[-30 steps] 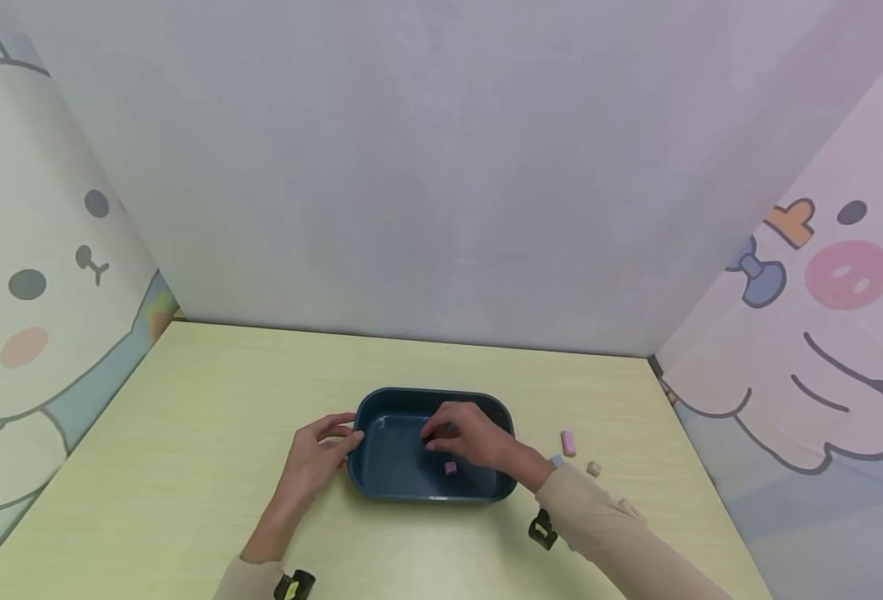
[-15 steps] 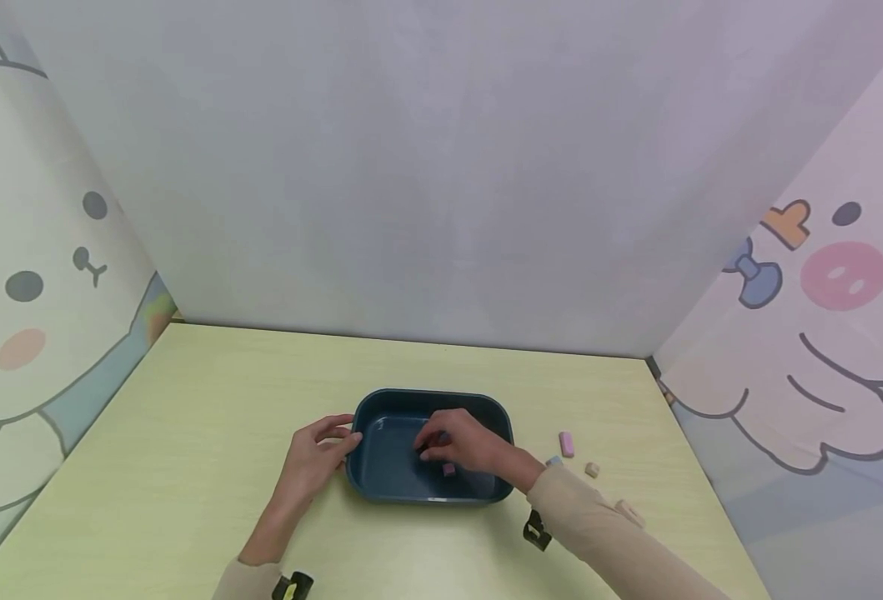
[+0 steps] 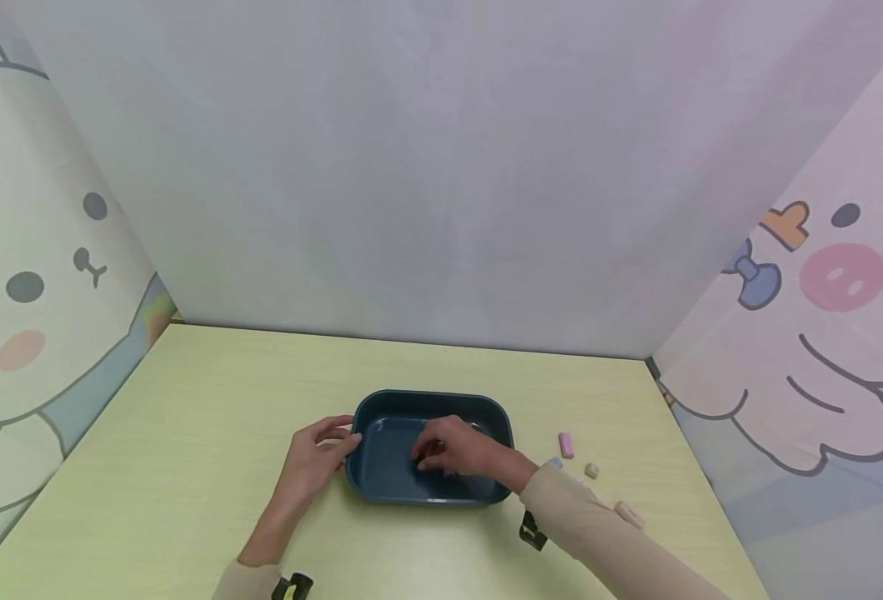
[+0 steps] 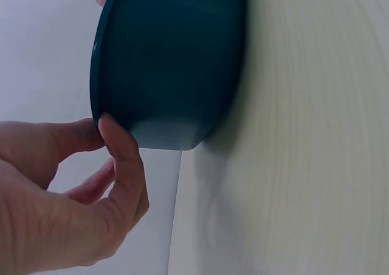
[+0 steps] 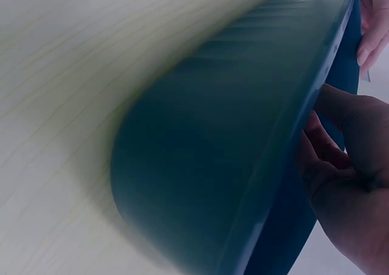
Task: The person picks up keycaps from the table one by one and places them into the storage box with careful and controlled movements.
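A dark blue rectangular tray (image 3: 388, 487) with rounded corners lies on the table. My left hand (image 3: 319, 454) pinches its left rim, thumb on one side and fingers on the other, as the left wrist view shows the tray (image 4: 170, 56) up close. My right hand (image 3: 459, 447) reaches down into the tray with bent fingers, low over its floor. A small pinkish cube (image 3: 449, 472) sits in there, mostly covered by that hand. In the right wrist view the tray wall (image 5: 200, 141) hides the fingertips, so I cannot tell whether they hold anything.
Right of the tray lie a pink block (image 3: 566, 445), a small beige block (image 3: 592, 471) and a longer beige block (image 3: 629, 514). A light blue block (image 3: 555, 462) shows partly behind the right forearm. Curtains with cartoon animals enclose the pale wooden table (image 3: 246, 375).
My right hand has moved slightly left and toward me inside the tray, covering more of the pinkish cube. My left hand keeps its grip on the rim.
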The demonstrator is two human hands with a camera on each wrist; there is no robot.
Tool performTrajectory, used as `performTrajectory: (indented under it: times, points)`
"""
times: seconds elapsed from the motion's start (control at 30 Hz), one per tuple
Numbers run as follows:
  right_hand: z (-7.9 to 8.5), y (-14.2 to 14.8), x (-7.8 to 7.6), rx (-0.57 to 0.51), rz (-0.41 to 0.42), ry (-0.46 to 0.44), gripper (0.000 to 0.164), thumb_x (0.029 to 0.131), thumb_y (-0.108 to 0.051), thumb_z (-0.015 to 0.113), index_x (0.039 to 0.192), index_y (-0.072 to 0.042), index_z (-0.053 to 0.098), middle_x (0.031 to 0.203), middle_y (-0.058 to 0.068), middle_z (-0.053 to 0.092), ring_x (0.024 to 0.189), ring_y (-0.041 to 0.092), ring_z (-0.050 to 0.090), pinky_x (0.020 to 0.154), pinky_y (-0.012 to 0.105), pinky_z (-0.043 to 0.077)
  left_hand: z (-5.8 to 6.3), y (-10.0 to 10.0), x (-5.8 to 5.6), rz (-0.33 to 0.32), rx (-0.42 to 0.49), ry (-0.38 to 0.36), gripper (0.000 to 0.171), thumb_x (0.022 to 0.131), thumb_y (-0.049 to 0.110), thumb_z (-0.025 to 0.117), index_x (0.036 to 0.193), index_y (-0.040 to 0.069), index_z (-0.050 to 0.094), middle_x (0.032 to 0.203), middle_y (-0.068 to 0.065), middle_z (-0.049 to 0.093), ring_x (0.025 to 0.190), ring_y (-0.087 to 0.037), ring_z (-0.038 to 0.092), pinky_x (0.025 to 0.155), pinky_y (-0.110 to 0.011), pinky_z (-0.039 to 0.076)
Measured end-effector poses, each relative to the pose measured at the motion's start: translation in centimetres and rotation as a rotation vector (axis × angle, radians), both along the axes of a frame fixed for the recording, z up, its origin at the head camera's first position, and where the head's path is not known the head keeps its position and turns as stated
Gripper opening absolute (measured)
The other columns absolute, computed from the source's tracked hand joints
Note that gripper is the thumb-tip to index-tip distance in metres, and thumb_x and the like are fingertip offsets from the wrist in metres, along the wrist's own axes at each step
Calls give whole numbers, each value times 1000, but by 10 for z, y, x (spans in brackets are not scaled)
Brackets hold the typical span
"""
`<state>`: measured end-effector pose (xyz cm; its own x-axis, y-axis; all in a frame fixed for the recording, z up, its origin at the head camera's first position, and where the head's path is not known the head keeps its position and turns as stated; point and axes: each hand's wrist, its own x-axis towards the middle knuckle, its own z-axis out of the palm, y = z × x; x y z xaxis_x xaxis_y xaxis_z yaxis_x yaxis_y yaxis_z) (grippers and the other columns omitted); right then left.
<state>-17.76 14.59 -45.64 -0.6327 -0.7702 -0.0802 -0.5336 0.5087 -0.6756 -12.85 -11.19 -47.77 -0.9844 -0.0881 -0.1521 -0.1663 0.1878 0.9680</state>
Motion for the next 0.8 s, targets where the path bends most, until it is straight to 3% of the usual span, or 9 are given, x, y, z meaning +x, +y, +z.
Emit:
performTrajectory:
  times: [0.53,0.8]
  points:
    - [-10,-6,-5,41,74,76,16,91,-2,77,107,-1,77,101,8,72,82,1,65,70,14,51,-1,-1,-1,0,10,-8,36,95,8,73,129,-1,66,105,-15,68,83,-22,69,67,-30,57]
    - [-14,-7,-5,67,68,61,16,91,-2,77,107,-2,77,102,6,74,82,-1,65,72,15,51,-1,-2,-1,-5,17,-5,36,95,8,73,129,-2,66,105,-15,67,80,-21,68,66,-30,57]
